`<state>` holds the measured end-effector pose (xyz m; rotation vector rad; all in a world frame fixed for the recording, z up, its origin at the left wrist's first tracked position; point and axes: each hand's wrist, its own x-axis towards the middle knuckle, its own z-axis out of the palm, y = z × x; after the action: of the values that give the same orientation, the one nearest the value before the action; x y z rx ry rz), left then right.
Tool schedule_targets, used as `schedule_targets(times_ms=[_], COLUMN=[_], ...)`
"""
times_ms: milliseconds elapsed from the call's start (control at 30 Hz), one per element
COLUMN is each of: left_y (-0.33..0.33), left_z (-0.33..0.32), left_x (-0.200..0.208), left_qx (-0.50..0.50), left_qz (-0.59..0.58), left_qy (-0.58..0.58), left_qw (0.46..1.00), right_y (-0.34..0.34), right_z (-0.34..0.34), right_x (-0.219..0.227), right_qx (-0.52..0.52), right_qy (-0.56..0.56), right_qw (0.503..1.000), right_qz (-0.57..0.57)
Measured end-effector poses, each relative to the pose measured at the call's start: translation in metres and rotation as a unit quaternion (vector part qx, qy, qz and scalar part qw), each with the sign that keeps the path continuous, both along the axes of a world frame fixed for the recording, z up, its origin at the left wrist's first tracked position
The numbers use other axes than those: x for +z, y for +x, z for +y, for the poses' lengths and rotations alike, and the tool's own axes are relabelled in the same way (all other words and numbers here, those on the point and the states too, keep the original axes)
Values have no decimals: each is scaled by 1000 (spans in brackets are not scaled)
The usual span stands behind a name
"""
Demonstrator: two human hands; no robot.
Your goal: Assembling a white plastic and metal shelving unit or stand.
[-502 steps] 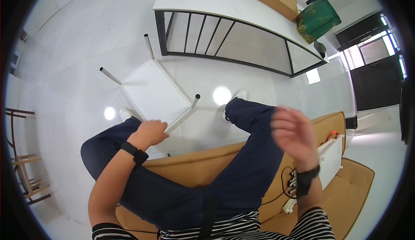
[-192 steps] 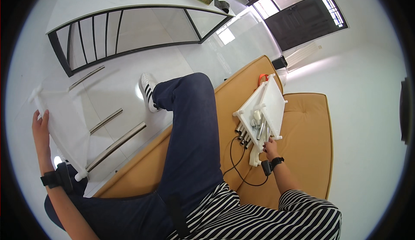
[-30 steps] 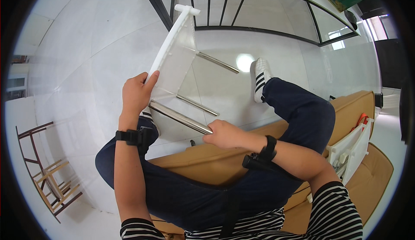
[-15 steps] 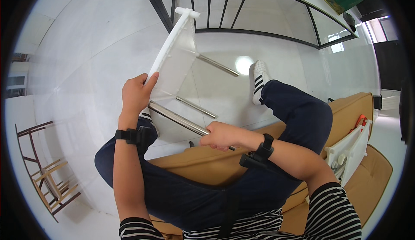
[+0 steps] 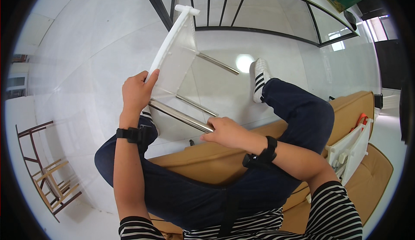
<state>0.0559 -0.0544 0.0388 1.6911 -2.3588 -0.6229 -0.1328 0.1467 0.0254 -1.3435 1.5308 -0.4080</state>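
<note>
A white plastic shelf panel point(image 5: 175, 69) stands tilted on its edge in front of me, with a short crosspiece at its far corner. My left hand point(image 5: 139, 91) is closed round the near part of its white rim, thumb on top. Several shiny metal tubes stick out of the panel towards the right. The nearest metal tube point(image 5: 181, 116) runs to my right hand point(image 5: 225, 132), whose fingers are closed round its free end. That end is hidden in the hand. Two other tubes, such as the far tube point(image 5: 218, 63), are untouched.
My legs point(image 5: 298, 110) spread either side of the work, over a tan sofa point(image 5: 199, 158). Another white panel point(image 5: 352, 151) with small parts lies on the sofa at right. Ahead stands a black-framed table point(image 5: 255, 31); a wooden chair point(image 5: 49, 179) is at far left.
My right hand has turned on the tube and shifted slightly right and up. The tube's end, which poked out past the hand before, is now covered. My left hand keeps its hold.
</note>
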Motion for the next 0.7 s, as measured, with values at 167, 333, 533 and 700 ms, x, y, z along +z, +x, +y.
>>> schedule_targets(times_ms=[167, 333, 533, 700], left_y=[1, 2, -1, 2], left_z=[-2, -2, -1, -1], left_x=[-3, -3, -3, -3], left_qx=[3, 24, 14, 7], left_qz=[-7, 7, 6, 13], left_qy=[-15, 15, 18, 17], left_qw=[1000, 1000, 1000, 1000], right_y=[15, 13, -5, -12], right_z=[8, -3, -14, -27], right_x=[12, 11, -6, 9], right_qx=[-9, 23, 40, -13], right_qy=[-73, -32, 35, 354], right_qw=[989, 989, 997, 895], right_qz=[127, 141, -52, -270])
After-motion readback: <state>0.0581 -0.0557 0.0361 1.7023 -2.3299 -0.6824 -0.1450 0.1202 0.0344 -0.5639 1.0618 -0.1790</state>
